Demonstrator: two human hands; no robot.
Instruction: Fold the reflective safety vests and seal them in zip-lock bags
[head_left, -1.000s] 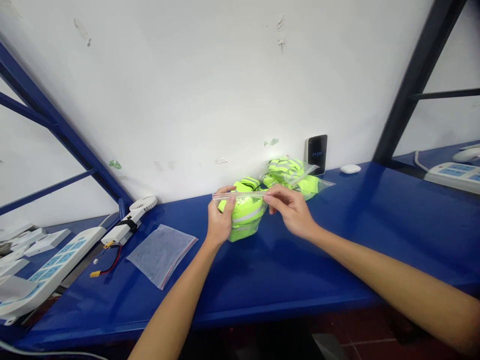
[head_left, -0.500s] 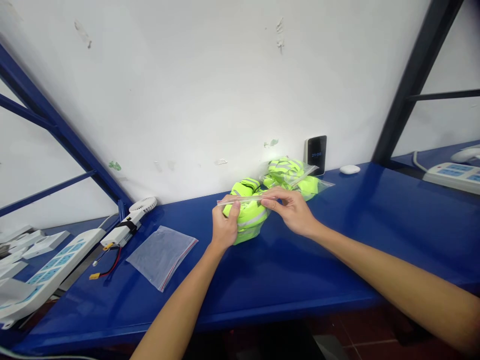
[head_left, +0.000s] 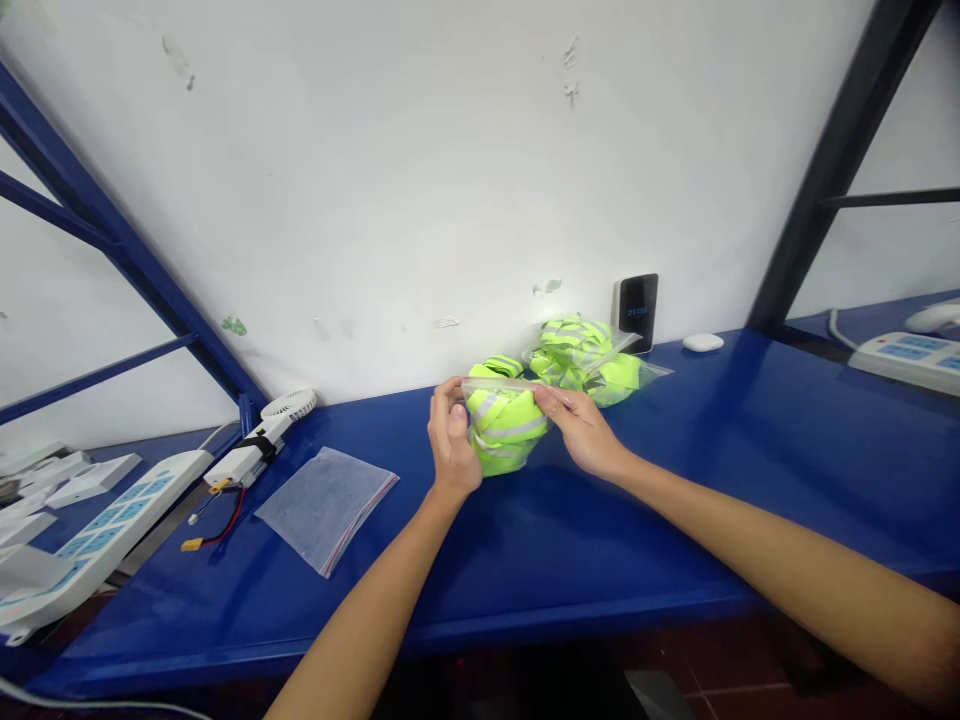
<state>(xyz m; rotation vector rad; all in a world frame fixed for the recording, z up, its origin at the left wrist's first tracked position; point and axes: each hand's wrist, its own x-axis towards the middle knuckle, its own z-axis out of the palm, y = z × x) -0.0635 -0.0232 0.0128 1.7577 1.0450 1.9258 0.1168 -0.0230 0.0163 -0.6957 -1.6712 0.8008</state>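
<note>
Between my hands is a clear zip bag [head_left: 510, 425] filled with folded neon yellow-green fabric with silver reflective stripes. My right hand [head_left: 585, 430] pinches the bag's upper right corner, thumb in front. At the upper left end of the bag, my left hand [head_left: 454, 440] is curled around its edge, with the thumb raised and the fingertips partly hidden behind the plastic. Just behind lie more bags of the same striped fabric [head_left: 574, 345]. To the left, an empty clear zip bag [head_left: 330, 510] with a red seal line lies flat on the blue table [head_left: 570, 560].
A small white fan [head_left: 289, 405] lies beside a white device with a black strap [head_left: 251, 455] and loose wires. A dark-screened clock [head_left: 636, 312] leans near the wall, with a white oval case [head_left: 703, 342] to its right. Power strips [head_left: 112, 530] lie beyond the frame posts.
My left thumb has lifted off the seal strip and the left hand has shifted slightly right. The bag's top now tilts back, showing more of the fabric. My right hand keeps its pinch.
</note>
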